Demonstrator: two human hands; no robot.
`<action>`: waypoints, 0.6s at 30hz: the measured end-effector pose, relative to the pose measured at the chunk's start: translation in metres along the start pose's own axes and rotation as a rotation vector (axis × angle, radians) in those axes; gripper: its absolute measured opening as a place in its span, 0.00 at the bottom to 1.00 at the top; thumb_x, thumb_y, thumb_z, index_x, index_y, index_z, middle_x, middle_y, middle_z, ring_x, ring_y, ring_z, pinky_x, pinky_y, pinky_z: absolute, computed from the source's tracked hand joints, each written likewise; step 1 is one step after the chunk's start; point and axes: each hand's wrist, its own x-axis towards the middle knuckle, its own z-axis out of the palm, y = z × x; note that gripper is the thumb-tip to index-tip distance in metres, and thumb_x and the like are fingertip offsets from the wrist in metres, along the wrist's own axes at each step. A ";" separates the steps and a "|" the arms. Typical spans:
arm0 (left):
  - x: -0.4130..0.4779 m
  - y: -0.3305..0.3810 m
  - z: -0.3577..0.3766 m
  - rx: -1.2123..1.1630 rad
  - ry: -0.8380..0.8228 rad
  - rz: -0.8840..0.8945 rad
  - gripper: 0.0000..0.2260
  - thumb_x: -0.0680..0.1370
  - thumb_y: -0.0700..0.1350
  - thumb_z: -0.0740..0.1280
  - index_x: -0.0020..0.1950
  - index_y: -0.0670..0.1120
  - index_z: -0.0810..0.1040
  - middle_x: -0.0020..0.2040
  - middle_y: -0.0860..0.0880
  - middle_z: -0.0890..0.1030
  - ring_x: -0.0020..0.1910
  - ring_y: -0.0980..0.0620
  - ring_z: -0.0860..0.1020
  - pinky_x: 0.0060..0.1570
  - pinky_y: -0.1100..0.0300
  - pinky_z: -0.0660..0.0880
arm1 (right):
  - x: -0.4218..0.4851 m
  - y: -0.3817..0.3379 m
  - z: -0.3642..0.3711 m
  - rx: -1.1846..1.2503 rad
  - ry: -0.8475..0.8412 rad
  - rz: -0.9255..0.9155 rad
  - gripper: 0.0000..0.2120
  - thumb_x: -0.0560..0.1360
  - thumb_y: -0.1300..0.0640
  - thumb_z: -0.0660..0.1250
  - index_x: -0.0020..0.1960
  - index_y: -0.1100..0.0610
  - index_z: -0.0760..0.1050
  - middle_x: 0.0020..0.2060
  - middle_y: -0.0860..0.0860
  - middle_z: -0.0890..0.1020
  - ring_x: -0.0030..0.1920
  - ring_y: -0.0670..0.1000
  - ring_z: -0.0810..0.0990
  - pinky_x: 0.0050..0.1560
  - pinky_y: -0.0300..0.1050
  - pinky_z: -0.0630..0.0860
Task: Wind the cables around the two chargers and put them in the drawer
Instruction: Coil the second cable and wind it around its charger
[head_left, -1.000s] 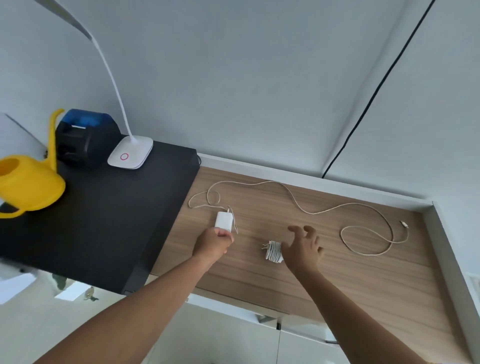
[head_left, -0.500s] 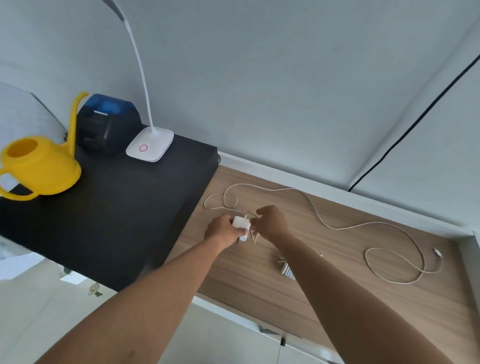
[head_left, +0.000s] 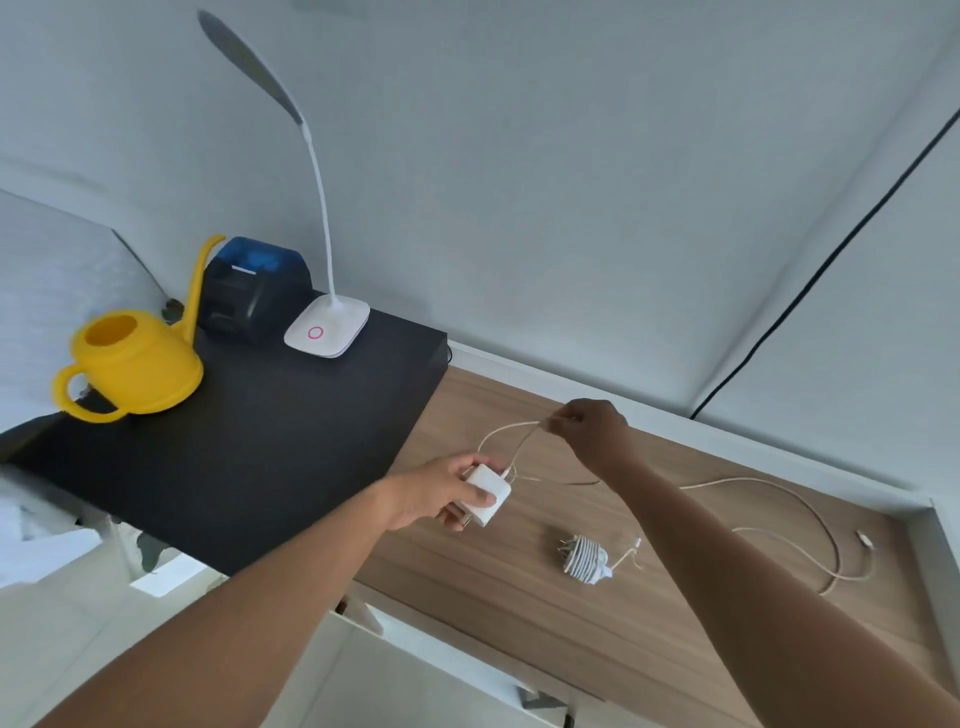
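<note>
On the worktop (head_left: 519, 613) the left hand (head_left: 441, 491) grips the unwound charger (head_left: 488, 496) at mid-frame, the right hand (head_left: 589, 428) pinches its loose cable (head_left: 810, 512) just above, and the wound charger (head_left: 584, 558) lies lower right of them: roughly half done, one winding and the drawer left.

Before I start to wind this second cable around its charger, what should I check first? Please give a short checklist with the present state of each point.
1. Grip of the left hand on the unwound charger: thumb and fingers are round it, ok.
2. The right hand pinches the cable close to that charger: ok.
3. The rest of the cable lies loose on the desk, with its plug end free: ok.
4. The other charger, already wound, lies clear of both hands: ok.
5. The drawer is open to receive them: cannot tell.
</note>
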 end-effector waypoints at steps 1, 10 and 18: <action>-0.009 0.009 -0.002 -0.019 -0.048 0.004 0.19 0.76 0.40 0.71 0.64 0.55 0.77 0.58 0.44 0.78 0.48 0.48 0.78 0.42 0.57 0.78 | -0.002 -0.005 -0.007 0.028 0.029 -0.002 0.06 0.71 0.50 0.71 0.36 0.47 0.79 0.31 0.43 0.79 0.36 0.49 0.77 0.37 0.42 0.70; -0.069 0.076 -0.001 0.093 -0.096 0.080 0.14 0.75 0.40 0.66 0.59 0.52 0.79 0.53 0.46 0.76 0.50 0.46 0.76 0.41 0.57 0.78 | -0.026 -0.077 -0.048 0.066 0.112 -0.191 0.05 0.71 0.49 0.70 0.41 0.49 0.82 0.38 0.45 0.83 0.41 0.49 0.79 0.40 0.43 0.72; -0.110 0.114 0.004 -0.103 0.069 0.272 0.10 0.73 0.45 0.67 0.53 0.49 0.80 0.52 0.44 0.78 0.53 0.43 0.76 0.38 0.54 0.75 | -0.047 -0.118 -0.091 0.058 0.268 -0.285 0.05 0.74 0.49 0.67 0.42 0.46 0.81 0.38 0.42 0.82 0.40 0.48 0.79 0.37 0.41 0.70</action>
